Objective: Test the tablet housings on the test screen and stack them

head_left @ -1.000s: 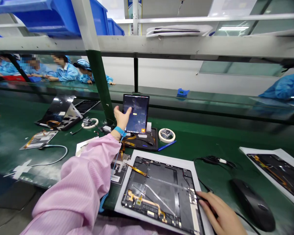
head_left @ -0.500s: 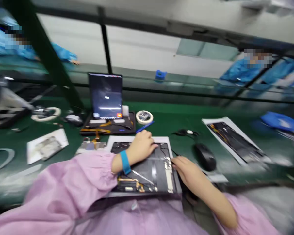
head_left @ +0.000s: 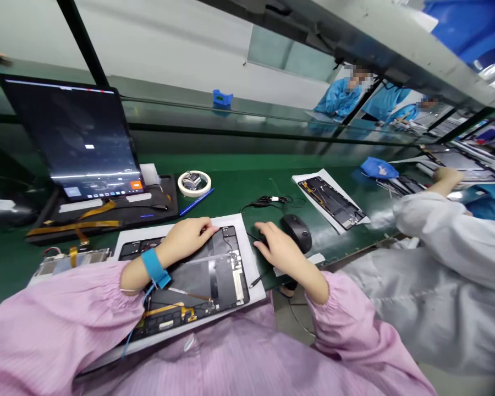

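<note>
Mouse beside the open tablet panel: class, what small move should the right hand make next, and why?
Probably the right hand should close onto the black mouse, since it lies right beside it. The left hand lies flat on the open tablet panel, steadying it, and the upright tablet screen is lit, so mouse input there seems a sensible use.

A green bench (head_left: 251, 190) holds a tape roll (head_left: 194, 183), a pen (head_left: 196, 202), a mouse (head_left: 297, 232) and apparently tablet panels (head_left: 332, 202).
</note>
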Tool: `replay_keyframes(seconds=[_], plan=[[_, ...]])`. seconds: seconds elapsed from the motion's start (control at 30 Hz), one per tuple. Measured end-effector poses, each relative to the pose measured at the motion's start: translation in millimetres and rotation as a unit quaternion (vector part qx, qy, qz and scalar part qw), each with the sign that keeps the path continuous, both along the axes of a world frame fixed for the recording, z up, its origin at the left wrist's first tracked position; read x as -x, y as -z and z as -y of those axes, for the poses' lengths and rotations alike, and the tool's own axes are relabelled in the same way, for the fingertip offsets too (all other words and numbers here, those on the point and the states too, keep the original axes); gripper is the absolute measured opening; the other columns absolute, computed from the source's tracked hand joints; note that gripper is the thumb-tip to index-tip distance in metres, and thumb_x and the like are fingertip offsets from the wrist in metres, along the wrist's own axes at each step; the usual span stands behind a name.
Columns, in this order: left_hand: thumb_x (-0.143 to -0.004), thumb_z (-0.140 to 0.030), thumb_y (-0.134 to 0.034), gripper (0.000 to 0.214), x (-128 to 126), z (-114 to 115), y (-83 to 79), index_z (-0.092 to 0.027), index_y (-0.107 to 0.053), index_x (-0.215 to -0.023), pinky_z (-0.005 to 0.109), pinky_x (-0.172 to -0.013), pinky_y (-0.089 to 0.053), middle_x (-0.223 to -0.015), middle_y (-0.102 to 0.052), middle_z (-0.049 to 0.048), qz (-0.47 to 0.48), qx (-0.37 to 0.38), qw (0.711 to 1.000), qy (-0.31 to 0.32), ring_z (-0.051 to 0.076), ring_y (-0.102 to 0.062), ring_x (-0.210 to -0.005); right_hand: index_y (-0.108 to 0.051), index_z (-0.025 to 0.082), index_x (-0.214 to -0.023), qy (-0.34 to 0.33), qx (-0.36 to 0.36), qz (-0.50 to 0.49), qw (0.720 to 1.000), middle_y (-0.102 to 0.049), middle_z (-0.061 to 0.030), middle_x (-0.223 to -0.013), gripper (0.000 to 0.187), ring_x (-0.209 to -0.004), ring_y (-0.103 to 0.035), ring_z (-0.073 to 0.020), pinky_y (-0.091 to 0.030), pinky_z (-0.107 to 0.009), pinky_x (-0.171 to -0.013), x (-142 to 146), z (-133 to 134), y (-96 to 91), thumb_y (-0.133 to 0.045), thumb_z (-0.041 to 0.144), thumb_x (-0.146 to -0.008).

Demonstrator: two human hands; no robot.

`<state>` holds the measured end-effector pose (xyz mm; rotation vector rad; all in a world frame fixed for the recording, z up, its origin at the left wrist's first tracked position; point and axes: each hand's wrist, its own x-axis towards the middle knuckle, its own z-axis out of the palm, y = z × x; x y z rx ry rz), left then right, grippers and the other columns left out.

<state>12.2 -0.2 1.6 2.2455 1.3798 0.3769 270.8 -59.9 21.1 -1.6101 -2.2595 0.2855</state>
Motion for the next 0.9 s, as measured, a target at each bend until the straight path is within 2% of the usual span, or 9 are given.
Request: replay_keyframes(seconds=[0.07, 0.17, 0.27, 0.33, 0.4, 0.5, 0.57, 0.7, 0.9], plan=[[-0.091, -0.049, -0.037, 0.038, 0.3, -0.3, -0.3, -0.02, -0.056, -0.074, 0.027, -0.058, -0.031, -0.076, -0.065, 0.0034, 0.001, 0.002, 1.0, 0.002, 0.019, -0.057, -0.068, -0.057, 0.014, -0.114, -0.004, 0.005, -0.026, 1.0, -0.061, -0.011, -0.102, 0.036, -0.086, -0.06, -0.0206, -0.05, -0.037, -0.079, -1.6, -6.6, 6.3, -0.05, 0.007, -0.079], [-0.091, -0.049, -0.037, 0.038, 0.6, -0.8, -1.0, -0.02, -0.055, -0.073, 0.027, -0.057, -0.03, -0.075, -0.065, 0.0032, 0.0, 0.005, 1.0, 0.001, 0.019, -0.057, -0.067, -0.058, 0.017, -0.105, 0.013, 0.044, -0.219, 0.975, -0.062, -0.0079, -0.102, 0.032, -0.07, -0.059, -0.0138, -0.051, -0.03, -0.066, -9.4, -5.5, -2.2, -0.05, 0.007, -0.076], [-0.091, -0.049, -0.037, 0.038, 0.4, -1.3, -1.1, -0.02, -0.055, -0.072, 0.027, -0.056, -0.029, -0.074, -0.065, 0.0028, 0.001, 0.002, 1.0, 0.001, 0.018, -0.056, -0.066, -0.059, 0.021, -0.095, -0.052, 0.164, -0.443, 0.88, -0.063, -0.0071, -0.111, 0.015, -0.072, -0.063, -0.0135, -0.052, -0.027, -0.059, -14.3, 4.9, -19.3, -0.058, 0.023, -0.08], [-0.091, -0.049, -0.038, 0.038, 0.4, -1.6, -0.8, -0.02, -0.056, -0.073, 0.027, -0.056, -0.029, -0.074, -0.065, 0.0028, 0.004, 0.002, 1.0, 0.001, 0.018, -0.056, -0.066, -0.06, 0.021, -0.091, -0.084, 0.221, -0.501, 0.832, -0.067, -0.0066, -0.105, 0.016, -0.079, -0.067, -0.0166, -0.054, -0.029, -0.063, -10.5, 14.3, -25.6, -0.064, 0.03, -0.079], [-0.09, -0.049, -0.038, 0.038, 0.6, -1.5, -0.6, -0.02, -0.057, -0.074, 0.027, -0.057, -0.029, -0.075, -0.065, 0.0028, 0.006, 0.002, 1.0, 0.001, 0.018, -0.056, -0.067, -0.063, 0.021, -0.094, -0.052, 0.232, -0.482, 0.843, -0.069, -0.0041, -0.088, 0.018, -0.065, -0.066, -0.014, -0.053, -0.027, -0.058, -1.4, 23.4, -25.1, -0.066, 0.031, -0.079], [-0.09, -0.049, -0.038, 0.038, 1.0, -1.2, -1.0, -0.02, -0.057, -0.073, 0.027, -0.056, -0.029, -0.075, -0.065, 0.0028, 0.007, 0.001, 1.0, 0.002, 0.018, -0.056, -0.066, -0.064, 0.02, -0.095, 0.028, 0.177, -0.382, 0.906, -0.066, -0.0001, -0.069, 0.017, -0.051, -0.057, -0.0096, -0.046, -0.022, -0.049, 14.8, 31.3, -15.0, -0.065, 0.031, -0.082], [-0.09, -0.049, -0.039, 0.038, 1.3, -0.9, -1.6, -0.02, -0.057, -0.073, 0.028, -0.056, -0.029, -0.075, -0.065, 0.0028, 0.007, 0.002, 1.0, 0.001, 0.018, -0.056, -0.066, -0.062, 0.019, -0.092, 0.053, 0.172, -0.343, 0.922, -0.063, 0.001, -0.065, 0.015, -0.051, -0.055, -0.0089, -0.042, -0.021, -0.047, 22.3, 31.3, -6.3, -0.063, 0.032, -0.083], [-0.091, -0.049, -0.039, 0.038, 2.0, -0.7, -2.6, -0.02, -0.057, -0.073, 0.027, -0.056, -0.029, -0.074, -0.065, 0.0026, 0.007, 0.001, 1.0, 0.0, 0.018, -0.056, -0.065, -0.056, 0.02, -0.09, 0.066, 0.263, -0.359, 0.893, -0.059, 0.0043, -0.06, 0.017, -0.041, -0.045, -0.0062, -0.034, -0.018, -0.04, 26.4, 26.3, 6.8, -0.057, 0.036, -0.087], [-0.09, -0.049, -0.038, 0.039, 1.5, -1.1, -2.5, -0.02, -0.057, -0.073, 0.027, -0.056, -0.029, -0.074, -0.065, 0.0027, 0.006, -0.003, 1.0, 0.001, 0.018, -0.056, -0.065, -0.051, 0.019, -0.089, 0.039, 0.297, -0.361, 0.883, -0.058, 0.0047, -0.061, 0.019, -0.043, -0.045, -0.0063, -0.034, -0.018, -0.041, 24.2, 25.3, 12.1, -0.055, 0.038, -0.088]])
